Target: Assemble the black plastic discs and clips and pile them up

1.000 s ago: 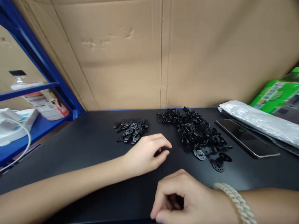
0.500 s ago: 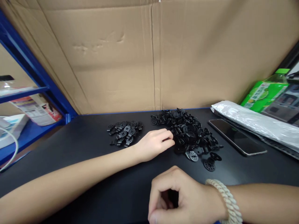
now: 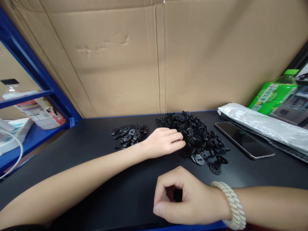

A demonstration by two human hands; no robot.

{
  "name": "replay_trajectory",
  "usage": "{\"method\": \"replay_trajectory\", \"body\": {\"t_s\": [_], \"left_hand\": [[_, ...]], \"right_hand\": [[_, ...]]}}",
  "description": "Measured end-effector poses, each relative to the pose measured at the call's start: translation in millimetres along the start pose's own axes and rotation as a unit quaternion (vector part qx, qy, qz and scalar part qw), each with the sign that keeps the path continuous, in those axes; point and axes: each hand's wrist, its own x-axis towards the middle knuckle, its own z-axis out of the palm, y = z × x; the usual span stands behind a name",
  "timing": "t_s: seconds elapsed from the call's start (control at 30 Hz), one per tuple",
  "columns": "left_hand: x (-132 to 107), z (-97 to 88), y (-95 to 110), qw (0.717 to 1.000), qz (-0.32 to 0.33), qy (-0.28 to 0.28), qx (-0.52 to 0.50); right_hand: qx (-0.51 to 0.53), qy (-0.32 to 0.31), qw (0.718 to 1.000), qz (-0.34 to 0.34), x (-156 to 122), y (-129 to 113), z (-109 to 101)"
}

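My left hand (image 3: 163, 141) reaches across the black table (image 3: 96, 166) to the near left edge of a large heap of small black plastic discs (image 3: 197, 138); its fingers are bunched together at the heap, and what they pinch is hidden. My right hand (image 3: 185, 199), with a cream cord bracelet on the wrist, rests near the front edge in a loose fist with something dark inside that I cannot make out. A smaller, flatter pile of black parts (image 3: 130, 134) lies left of my left hand.
A phone (image 3: 243, 139) lies face up right of the heap, with a silvery plastic bag (image 3: 262, 125) and a green bottle (image 3: 274, 94) behind it. Cardboard (image 3: 154, 57) walls the back. A blue shelf (image 3: 36, 93) with a bottle and cable stands at left.
My left hand has moved right and away from me, from the bare table up to the edge of the big heap. My right hand has stayed in its fist, shifting slightly.
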Motion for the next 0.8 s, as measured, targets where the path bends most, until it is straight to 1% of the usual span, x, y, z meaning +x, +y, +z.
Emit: {"method": "replay_trajectory", "body": {"t_s": [0.1,0.17,0.23,0.3,0.4,0.5,0.57,0.6,0.63,0.67,0.7,0.73,0.8], "left_hand": [[8,-2.9,0,0.989,-0.089,0.049,-0.107],[12,-4.0,0,0.966,-0.159,0.071,-0.189],[15,-4.6,0,0.931,-0.227,0.086,-0.272],[15,-5.5,-1,0.889,-0.286,0.102,-0.343],[12,-8.5,-1,0.827,-0.353,0.140,-0.415],[3,-14.1,4,0.780,-0.396,0.189,-0.446],[-7,-19.0,11,0.763,-0.413,0.227,-0.443],[-13,-21.6,16,0.757,-0.418,0.249,-0.436],[-19,-24.3,21,0.757,-0.420,0.268,-0.422],[-26,-26.8,26,0.765,-0.418,0.283,-0.400],[-33,-29.1,32,0.780,-0.410,0.290,-0.372],[-40,-31.0,37,0.802,-0.398,0.288,-0.341],[-52,-32.7,48,0.842,-0.369,0.261,-0.294]], "right_hand": [[0.004,0.002,1.000,0.005,0,0,-1],[0.005,0.005,1.000,0.007,0,0,-1],[0.001,0.008,1.000,0.004,0,0,-1],[-0.003,0.010,1.000,0.003,0,1,-1],[-0.002,0.025,0.999,0.027,1,2,-1],[0.014,0.080,0.995,0.062,4,3,-3],[0.042,0.136,0.987,0.072,6,3,-5],[0.061,0.164,0.982,0.075,7,3,-7],[0.080,0.188,0.976,0.078,8,3,-8],[0.098,0.205,0.970,0.082,9,3,-9],[0.114,0.217,0.966,0.084,9,3,-9],[0.128,0.222,0.963,0.086,9,3,-10],[0.146,0.214,0.962,0.090,9,3,-10]]}}
